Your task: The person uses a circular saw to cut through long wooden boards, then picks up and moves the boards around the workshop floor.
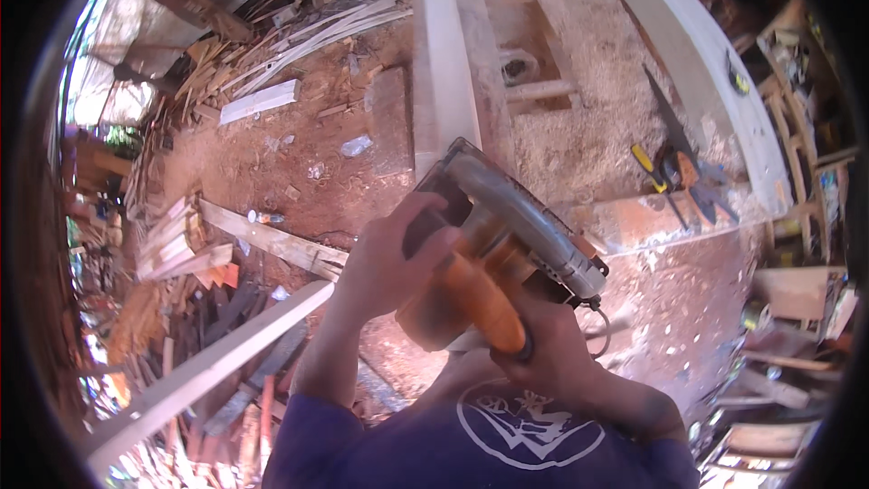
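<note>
A circular saw (484, 294) with an orange body and a grey blade guard (529, 222) is in front of my chest, tilted diagonally. My left hand (398, 249) is closed round the dark front grip. Round the orange rear handle, my right hand (557, 344) is closed; its fingers are partly hidden. Beyond the saw's front end, a long pale timber (448, 63) runs away from me, and the saw overlaps its near end. The blade itself and any contact with the wood are hidden. A cord (602, 326) hangs from the saw beside my right hand.
At the right lie a handsaw (668, 113), a yellow-black screwdriver (650, 166) and pliers (711, 195), near a wide pale beam (692, 63). Another timber (217, 367) slants at lower left. Offcuts (317, 41) and sawdust (593, 63) litter the ground.
</note>
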Action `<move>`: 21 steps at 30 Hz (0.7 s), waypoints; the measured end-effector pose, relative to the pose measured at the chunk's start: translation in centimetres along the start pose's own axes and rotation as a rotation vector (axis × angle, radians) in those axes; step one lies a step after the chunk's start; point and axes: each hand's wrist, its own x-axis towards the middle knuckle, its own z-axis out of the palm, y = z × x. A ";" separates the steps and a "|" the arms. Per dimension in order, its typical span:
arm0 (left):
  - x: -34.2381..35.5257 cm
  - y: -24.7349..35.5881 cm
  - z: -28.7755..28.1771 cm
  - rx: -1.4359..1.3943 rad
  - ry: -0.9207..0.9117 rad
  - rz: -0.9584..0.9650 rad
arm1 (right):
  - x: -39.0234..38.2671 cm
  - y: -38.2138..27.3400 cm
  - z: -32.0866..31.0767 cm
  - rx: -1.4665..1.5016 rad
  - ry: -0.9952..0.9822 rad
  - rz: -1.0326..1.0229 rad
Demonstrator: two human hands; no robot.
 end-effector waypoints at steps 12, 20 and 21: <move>1.3 -1.6 1.1 -0.110 0.029 -0.093 | 0.0 2.7 0.2 0.042 -0.083 0.043; 2.3 -2.9 0.2 -0.224 -0.015 -0.035 | 0.8 2.8 0.7 0.119 0.036 -0.051; 2.7 -3.2 -0.2 -0.175 -0.023 -0.015 | 1.4 2.5 0.6 0.078 -0.026 -0.024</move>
